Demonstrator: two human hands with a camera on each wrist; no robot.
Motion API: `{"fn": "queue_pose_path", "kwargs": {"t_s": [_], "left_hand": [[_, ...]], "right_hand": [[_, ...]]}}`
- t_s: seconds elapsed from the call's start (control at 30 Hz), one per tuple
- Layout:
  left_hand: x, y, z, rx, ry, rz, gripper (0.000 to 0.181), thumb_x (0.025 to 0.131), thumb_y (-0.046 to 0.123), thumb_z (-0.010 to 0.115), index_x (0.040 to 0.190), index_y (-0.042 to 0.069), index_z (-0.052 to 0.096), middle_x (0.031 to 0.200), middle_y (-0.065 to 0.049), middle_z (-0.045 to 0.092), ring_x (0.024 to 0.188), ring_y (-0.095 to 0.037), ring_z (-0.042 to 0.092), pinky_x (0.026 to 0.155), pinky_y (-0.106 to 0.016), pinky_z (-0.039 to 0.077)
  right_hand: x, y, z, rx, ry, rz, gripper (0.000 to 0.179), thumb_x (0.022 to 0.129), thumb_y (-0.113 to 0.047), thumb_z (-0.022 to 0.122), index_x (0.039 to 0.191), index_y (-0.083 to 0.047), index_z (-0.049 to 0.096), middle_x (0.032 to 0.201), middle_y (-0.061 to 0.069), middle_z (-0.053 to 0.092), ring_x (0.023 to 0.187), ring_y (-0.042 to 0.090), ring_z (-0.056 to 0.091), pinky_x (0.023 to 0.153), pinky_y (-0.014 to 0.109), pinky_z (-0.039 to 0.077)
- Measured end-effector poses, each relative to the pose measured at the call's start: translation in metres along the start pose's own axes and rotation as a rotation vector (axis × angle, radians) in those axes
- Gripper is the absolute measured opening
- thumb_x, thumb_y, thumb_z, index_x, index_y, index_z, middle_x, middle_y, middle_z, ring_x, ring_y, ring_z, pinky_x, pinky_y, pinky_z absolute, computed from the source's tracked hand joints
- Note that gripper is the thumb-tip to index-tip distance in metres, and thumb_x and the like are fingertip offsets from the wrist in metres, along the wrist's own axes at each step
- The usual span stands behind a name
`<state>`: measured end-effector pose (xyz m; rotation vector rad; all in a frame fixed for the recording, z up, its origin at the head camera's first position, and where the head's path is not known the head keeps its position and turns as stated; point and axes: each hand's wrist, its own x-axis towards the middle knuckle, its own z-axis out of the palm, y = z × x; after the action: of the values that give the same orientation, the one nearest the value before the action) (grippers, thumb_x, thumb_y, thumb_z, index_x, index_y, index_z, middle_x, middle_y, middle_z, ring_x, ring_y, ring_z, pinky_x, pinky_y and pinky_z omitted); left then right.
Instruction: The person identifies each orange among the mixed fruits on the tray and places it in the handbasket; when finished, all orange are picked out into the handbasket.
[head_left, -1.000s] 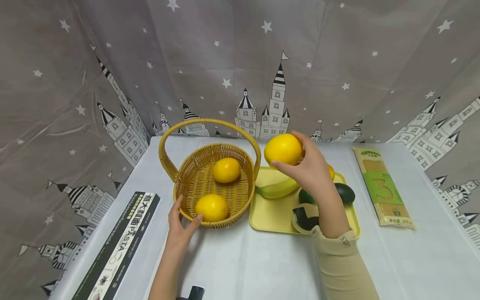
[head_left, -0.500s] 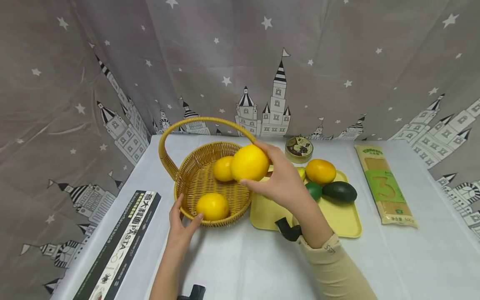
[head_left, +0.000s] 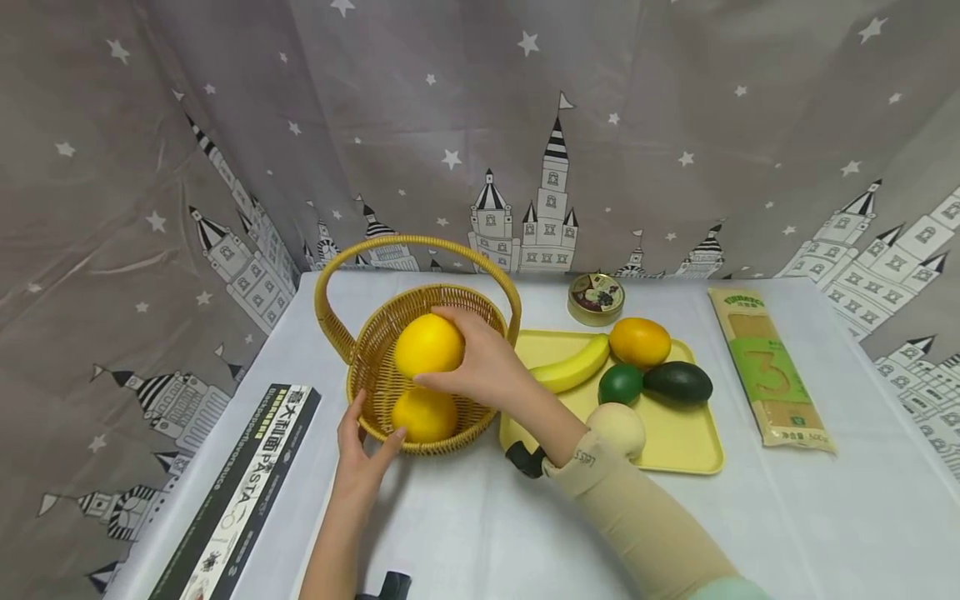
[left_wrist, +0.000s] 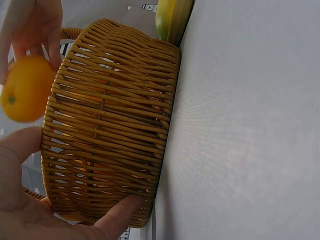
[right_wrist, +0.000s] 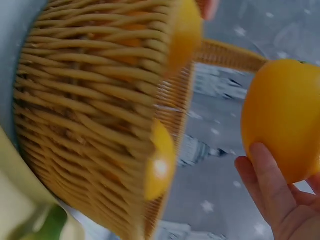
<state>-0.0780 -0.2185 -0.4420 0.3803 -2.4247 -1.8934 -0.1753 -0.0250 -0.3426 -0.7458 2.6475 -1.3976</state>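
Note:
My right hand (head_left: 480, 358) holds a yellow-orange oval fruit (head_left: 429, 346) between thumb and fingers, above the wicker basket (head_left: 367, 367). In the left wrist view this fruit, with a green stem spot, hangs beside the basket's rim. Inside the basket sits a similar fruit (head_left: 424, 417) near the front. Another one (right_wrist: 162, 160) shows at the rim in the right wrist view; the raised fruit and hand hide it from the head camera. My left hand (head_left: 363, 458) grips the basket's front left side, thumb (left_wrist: 25, 142) at the rim and a finger (left_wrist: 122, 212) along the outer wall.
A yellow tray (head_left: 540, 454) right of the basket bears a banana (head_left: 573, 367), an orange-yellow fruit (head_left: 640, 342), a green fruit (head_left: 621, 385), a dark avocado (head_left: 678, 383) and a pale round fruit (head_left: 618, 429). Around stand a tin (head_left: 596, 298), a pasta packet (head_left: 772, 367) and a pasta box (head_left: 232, 492).
My right hand has carried the fruit leftward from above the tray to over the basket, uncovering the tin and the tray's fruit. My left hand has stayed at the basket.

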Motion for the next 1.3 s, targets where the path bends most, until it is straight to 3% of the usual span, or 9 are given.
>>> {"fn": "queue_pose_path", "kwargs": {"t_s": [0.37, 0.53, 0.77, 1.1, 1.3], "left_hand": [[0.0, -0.001, -0.002, 0.0, -0.007, 0.002, 0.085, 0.094, 0.025, 0.063, 0.156, 0.026, 0.004, 0.159, -0.009, -0.006, 0.144, -0.04, 0.003, 0.111, -0.061, 0.014], [-0.001, -0.001, -0.003, -0.006, -0.008, 0.016, 0.086, 0.094, 0.025, 0.063, 0.156, 0.026, 0.003, 0.159, -0.008, -0.007, 0.144, -0.039, 0.001, 0.112, -0.061, 0.012], [-0.001, -0.002, -0.003, -0.01, -0.006, 0.025, 0.086, 0.094, 0.023, 0.063, 0.156, 0.025, 0.003, 0.159, -0.009, -0.006, 0.144, -0.04, 0.002, 0.112, -0.061, 0.012], [-0.001, -0.002, -0.003, -0.012, -0.004, 0.044, 0.086, 0.094, 0.022, 0.063, 0.156, 0.024, 0.004, 0.159, -0.01, -0.005, 0.144, -0.041, 0.004, 0.111, -0.061, 0.014], [0.001, -0.002, -0.002, -0.003, -0.008, 0.04, 0.086, 0.094, 0.023, 0.063, 0.156, 0.024, 0.004, 0.159, -0.01, -0.005, 0.144, -0.04, 0.003, 0.112, -0.061, 0.013]], "right_hand": [[0.036, 0.016, 0.036, -0.025, -0.081, 0.027, 0.087, 0.072, -0.039, 0.083, 0.144, -0.013, 0.042, 0.131, 0.003, 0.052, 0.1, 0.016, 0.058, 0.079, 0.032, 0.052], [0.046, 0.018, 0.048, -0.058, -0.111, 0.043, 0.088, 0.073, -0.041, 0.083, 0.145, -0.013, 0.04, 0.133, 0.005, 0.052, 0.102, 0.017, 0.058, 0.081, 0.032, 0.052], [0.053, 0.021, 0.062, -0.049, -0.131, 0.089, 0.088, 0.073, -0.04, 0.082, 0.145, -0.013, 0.04, 0.135, 0.006, 0.051, 0.107, 0.019, 0.057, 0.085, 0.036, 0.051], [0.056, 0.022, 0.076, -0.096, -0.172, 0.096, 0.087, 0.074, -0.04, 0.081, 0.146, -0.012, 0.04, 0.139, 0.007, 0.048, 0.111, 0.02, 0.055, 0.089, 0.036, 0.05], [0.056, 0.023, 0.086, -0.15, -0.174, 0.073, 0.085, 0.074, -0.039, 0.08, 0.145, -0.011, 0.041, 0.133, 0.007, 0.051, 0.105, 0.017, 0.056, 0.085, 0.033, 0.05]]}}
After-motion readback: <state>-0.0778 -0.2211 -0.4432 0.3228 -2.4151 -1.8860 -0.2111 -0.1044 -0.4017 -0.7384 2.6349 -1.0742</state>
